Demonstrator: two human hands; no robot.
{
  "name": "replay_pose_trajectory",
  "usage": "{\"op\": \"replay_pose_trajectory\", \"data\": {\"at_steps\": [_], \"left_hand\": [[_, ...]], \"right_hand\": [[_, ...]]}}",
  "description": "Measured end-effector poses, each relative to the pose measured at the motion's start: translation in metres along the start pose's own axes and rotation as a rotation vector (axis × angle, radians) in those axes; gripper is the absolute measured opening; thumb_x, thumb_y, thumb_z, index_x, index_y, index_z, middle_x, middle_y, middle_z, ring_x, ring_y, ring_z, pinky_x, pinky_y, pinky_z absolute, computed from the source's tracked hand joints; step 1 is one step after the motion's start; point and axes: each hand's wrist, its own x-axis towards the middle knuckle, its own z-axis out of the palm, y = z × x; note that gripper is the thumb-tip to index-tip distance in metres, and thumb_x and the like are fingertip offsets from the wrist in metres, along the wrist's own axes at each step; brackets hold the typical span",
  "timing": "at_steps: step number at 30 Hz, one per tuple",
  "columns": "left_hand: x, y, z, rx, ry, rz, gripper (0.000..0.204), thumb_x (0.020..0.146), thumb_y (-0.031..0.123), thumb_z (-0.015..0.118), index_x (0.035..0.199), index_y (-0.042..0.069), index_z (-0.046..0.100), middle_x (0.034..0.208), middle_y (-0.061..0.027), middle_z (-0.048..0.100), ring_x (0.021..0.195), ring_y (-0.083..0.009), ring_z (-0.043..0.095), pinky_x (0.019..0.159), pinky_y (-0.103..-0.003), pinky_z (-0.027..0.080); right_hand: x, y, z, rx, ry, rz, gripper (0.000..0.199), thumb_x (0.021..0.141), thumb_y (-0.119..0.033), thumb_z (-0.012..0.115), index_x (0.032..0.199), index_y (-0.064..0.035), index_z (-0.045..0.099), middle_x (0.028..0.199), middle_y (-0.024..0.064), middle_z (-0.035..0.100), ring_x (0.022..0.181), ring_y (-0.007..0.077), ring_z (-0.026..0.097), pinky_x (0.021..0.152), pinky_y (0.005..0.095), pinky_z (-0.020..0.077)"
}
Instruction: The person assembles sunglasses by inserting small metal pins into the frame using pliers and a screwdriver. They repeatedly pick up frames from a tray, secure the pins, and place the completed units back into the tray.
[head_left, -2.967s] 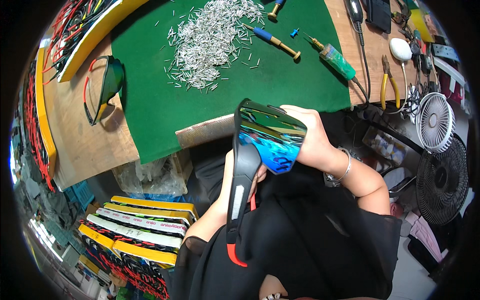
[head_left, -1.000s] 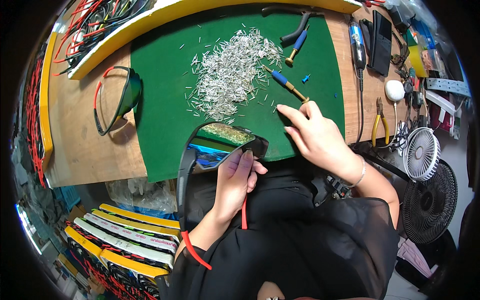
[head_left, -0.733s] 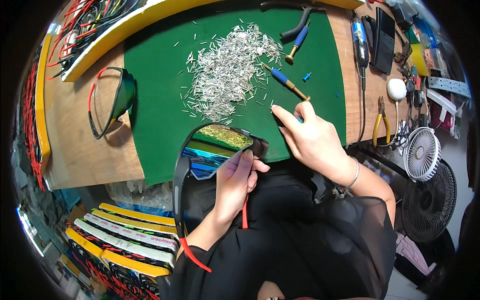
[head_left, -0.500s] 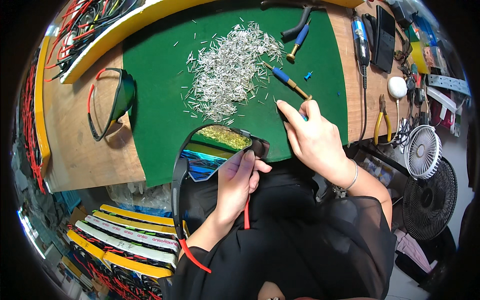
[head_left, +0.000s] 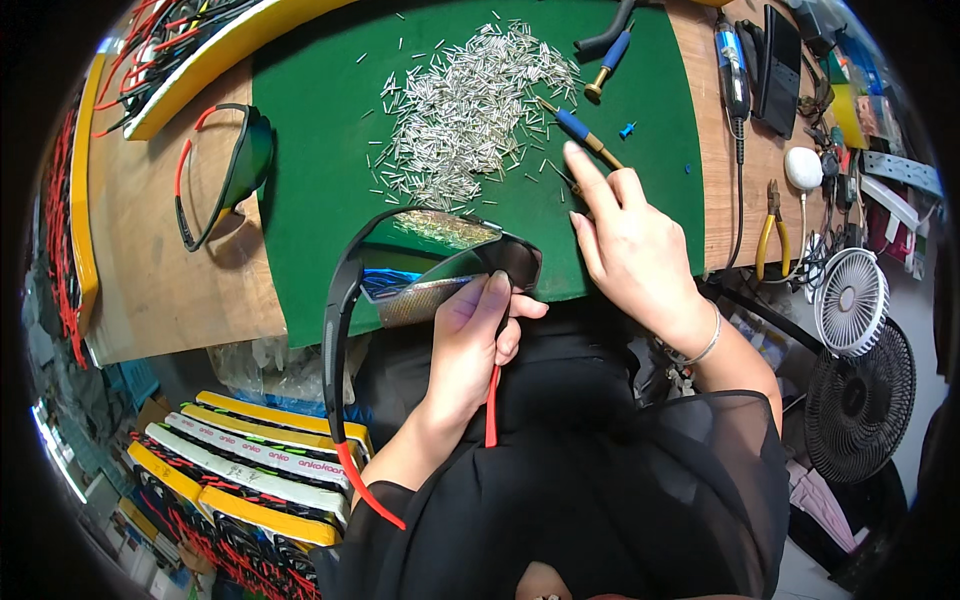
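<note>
My left hand (head_left: 470, 340) grips a pair of sunglasses (head_left: 343, 300) by the lens end, thumb on the front. They have a black frame, mirrored lens and red temple tips. My right hand (head_left: 640, 235) is over the green mat, index finger stretched out and thumb below it. A thin rod with a brass-coloured part (head_left: 572, 186) shows between them; the rest is hidden under the hand. Just beyond the index finger lies a blue-handled screwdriver (head_left: 583, 132). Many small silver pins or screws (head_left: 460, 120) lie heaped on the mat (head_left: 310, 200).
A second pair of sunglasses (head_left: 240, 175) lies at left. Another blue screwdriver (head_left: 610, 65) and a small blue piece (head_left: 628, 130) are on the mat. Yellow-handled pliers (head_left: 773, 235) and a small white fan (head_left: 852, 300) are at right. Yellow-edged trays (head_left: 165, 470) of eyewear stand lower left.
The sunglasses in my left hand have tilted and shifted slightly up and left, showing a different reflection. My right hand's index finger now reaches further out towards the blue screwdriver.
</note>
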Motion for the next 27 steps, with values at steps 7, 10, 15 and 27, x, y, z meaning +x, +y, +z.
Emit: {"op": "replay_pose_trajectory", "data": {"at_steps": [7, 10, 15, 27], "left_hand": [[0.0, 0.0, 0.0, -0.021, 0.004, 0.01, 0.026, 0.094, 0.025, 0.042, 0.085, 0.002, 0.05, 0.076, -0.009, 0.062, 0.043, -0.0027, 0.036, 0.038, -0.016, 0.029], [0.0, -0.001, 0.0, -0.023, 0.0, 0.016, 0.026, 0.094, 0.025, 0.043, 0.085, 0.002, 0.05, 0.075, -0.0091, 0.062, 0.043, -0.0027, 0.036, 0.038, -0.016, 0.029], [0.0, 0.001, 0.0, 0.005, -0.02, 0.004, 0.024, 0.095, 0.025, 0.04, 0.086, 0.003, 0.047, 0.076, -0.0083, 0.06, 0.044, -0.0023, 0.036, 0.038, -0.015, 0.03], [-0.001, 0.003, -0.001, -0.05, 0.013, -0.057, 0.029, 0.093, 0.029, 0.044, 0.088, 0.001, 0.051, 0.076, -0.01, 0.062, 0.044, -0.0033, 0.037, 0.039, -0.017, 0.029]], "right_hand": [[0.001, 0.001, -0.002, 0.021, -0.015, -0.001, 0.056, 0.08, -0.012, 0.057, 0.131, -0.0109, 0.035, 0.087, 0.0108, 0.047, 0.062, 0.0256, 0.057, 0.055, 0.0343, 0.0485], [0.001, 0.0, -0.001, 0.029, -0.009, 0.004, 0.055, 0.08, -0.011, 0.057, 0.131, -0.0123, 0.036, 0.086, 0.0108, 0.046, 0.061, 0.0252, 0.057, 0.054, 0.0341, 0.0484], [0.004, -0.001, -0.001, -0.004, -0.008, -0.017, 0.051, 0.079, -0.011, 0.057, 0.127, -0.0177, 0.043, 0.083, 0.011, 0.045, 0.059, 0.0239, 0.056, 0.051, 0.0336, 0.0478], [-0.018, 0.001, -0.033, 0.232, -0.084, -0.14, 0.042, 0.079, -0.01, 0.057, 0.119, -0.019, 0.052, 0.079, 0.0105, 0.044, 0.055, 0.0244, 0.054, 0.05, 0.0319, 0.0474]]}}
